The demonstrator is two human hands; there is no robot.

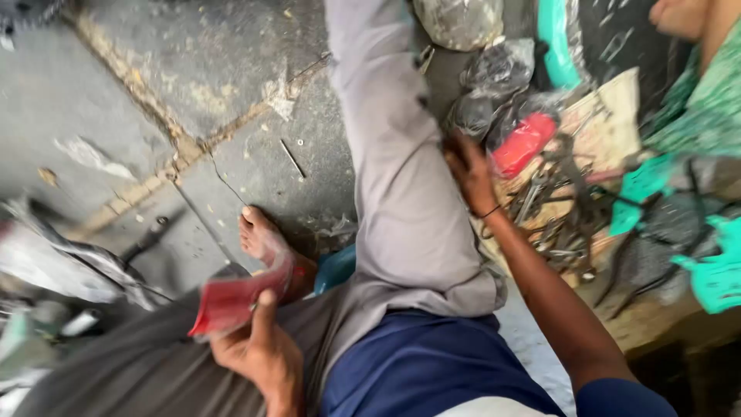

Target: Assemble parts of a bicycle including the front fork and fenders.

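Note:
My left hand [258, 351] holds a crumpled red packet [231, 297] by its lower edge, thumb on top, above my grey trouser leg. My right hand [469, 171] reaches out past my raised knee [401, 177] toward a pile of metal tools [556, 224] and touches its near edge next to a red plastic bag [523, 143]. Its fingers are blurred and partly hidden behind the knee, so I cannot see whether they grip anything. My bare foot [262, 235] rests on the concrete floor.
Black and clear plastic bags [494, 77] lie behind the tool pile. Teal parts [714, 266] sit at the right. Another person in green cloth [698, 108] is at the top right. A thin metal rod [292, 158] lies on the cracked floor. Blurred metal parts [54, 270] fill the left.

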